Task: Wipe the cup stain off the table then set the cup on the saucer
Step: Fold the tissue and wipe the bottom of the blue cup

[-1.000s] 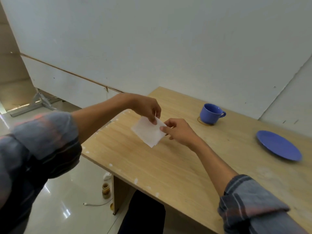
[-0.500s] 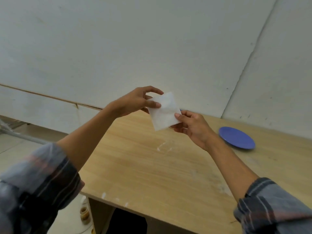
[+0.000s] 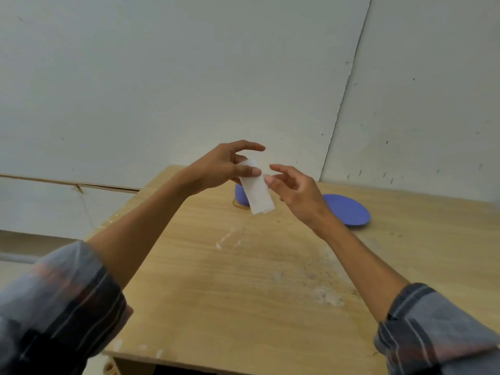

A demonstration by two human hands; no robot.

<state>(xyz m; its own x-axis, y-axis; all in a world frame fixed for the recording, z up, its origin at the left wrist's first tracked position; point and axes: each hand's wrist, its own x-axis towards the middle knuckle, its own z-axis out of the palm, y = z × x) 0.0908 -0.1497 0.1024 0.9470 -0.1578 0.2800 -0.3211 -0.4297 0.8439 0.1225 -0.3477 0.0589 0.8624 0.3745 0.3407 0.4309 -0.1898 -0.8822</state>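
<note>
The left hand [image 3: 216,169] pinches a folded white tissue [image 3: 258,192] above the table [image 3: 243,293]; the right hand [image 3: 295,193] is released, fingertips beside it. The blue cup [image 3: 241,194], mostly hidden, and the saucer [image 3: 349,209] sit near the far edge, apart

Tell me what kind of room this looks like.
Probably a bare workroom or makeshift test space, not a lived-in kitchen: a raw plywood table with paint flecks, plain white panel walls, and only a blue cup and saucer out.
</note>
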